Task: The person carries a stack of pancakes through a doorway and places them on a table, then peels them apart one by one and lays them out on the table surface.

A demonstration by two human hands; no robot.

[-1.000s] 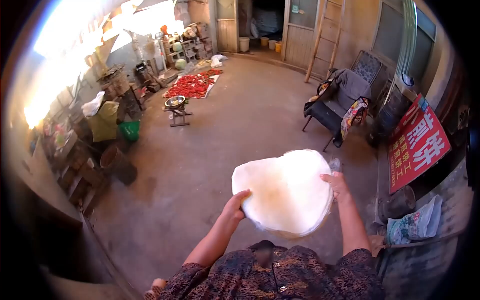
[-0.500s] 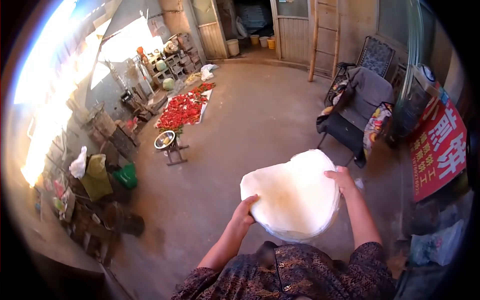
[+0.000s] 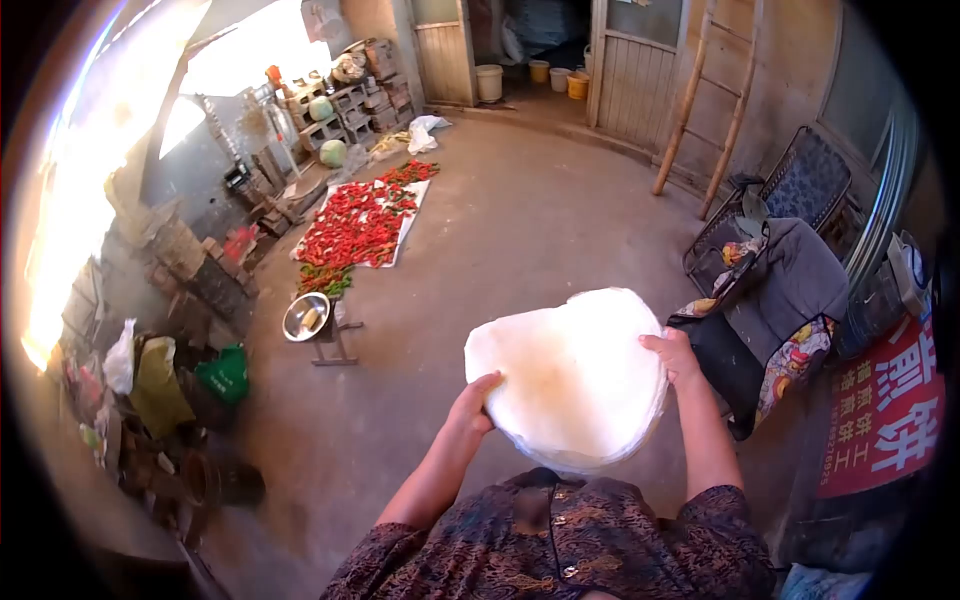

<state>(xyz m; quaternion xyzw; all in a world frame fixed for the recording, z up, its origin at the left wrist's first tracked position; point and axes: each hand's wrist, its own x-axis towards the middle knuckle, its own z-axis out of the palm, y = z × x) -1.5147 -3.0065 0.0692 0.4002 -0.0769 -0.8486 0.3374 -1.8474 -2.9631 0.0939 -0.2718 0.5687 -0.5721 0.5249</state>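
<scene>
A thick stack of thin, pale pancakes (image 3: 575, 385) is held out in front of my chest, browned a little in its middle. It looks folded, with a dip in the far edge and layered sides. My left hand (image 3: 475, 400) grips the left edge, thumb on top. On the right edge, my right hand (image 3: 675, 358) has its thumb over the top too. The fingers of both hands are mostly hidden under the stack.
Red chili peppers (image 3: 355, 228) lie on a white sheet on the floor. Nearer is a metal bowl (image 3: 296, 327) on a small stool. A cloth-draped chair (image 3: 800, 285), a ladder (image 3: 705, 110) and a red sign (image 3: 880, 420) are at right. Clutter with a green bag (image 3: 222, 374) lines the left.
The view has swung left and moved forward; the chair and ladder now appear further right, and the bowl further left. Both hands keep hold of the pancake stack.
</scene>
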